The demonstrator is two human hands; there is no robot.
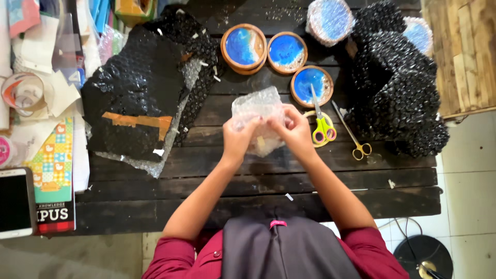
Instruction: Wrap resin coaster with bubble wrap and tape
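Far to the left of the bubble-wrap bundle lie a phone, a roll of tape and a patchwork-patterned book, then a big sheet of black bubble wrap patched with brown tape. And here is the action: the bundle itself sits at the centre of the dark wooden table, lifted just off the planks, clear wrap folded around something small (what is inside cannot be made out). The left hand pinches the bundle's left edge, fingers curled in tight on the wrap. The right hand mirrors it on the right edge, thumb and fingers closed on the plastic, pulling a fold over. Both hands are grasping, neither one loose.

Progress, judging from the layout: behind the bundle three round blue coasters with wooden rims lie bare, so those look left to do. Further back and to the right of the bundle, one round piece already sits in clear wrap, and another peeks out beside a heap of black bubble wrap. So roughly a couple done, one in hand, three waiting. Just right of the bundle, yellow-green scissors rest touching the nearest coaster, with slim gold scissors beyond them
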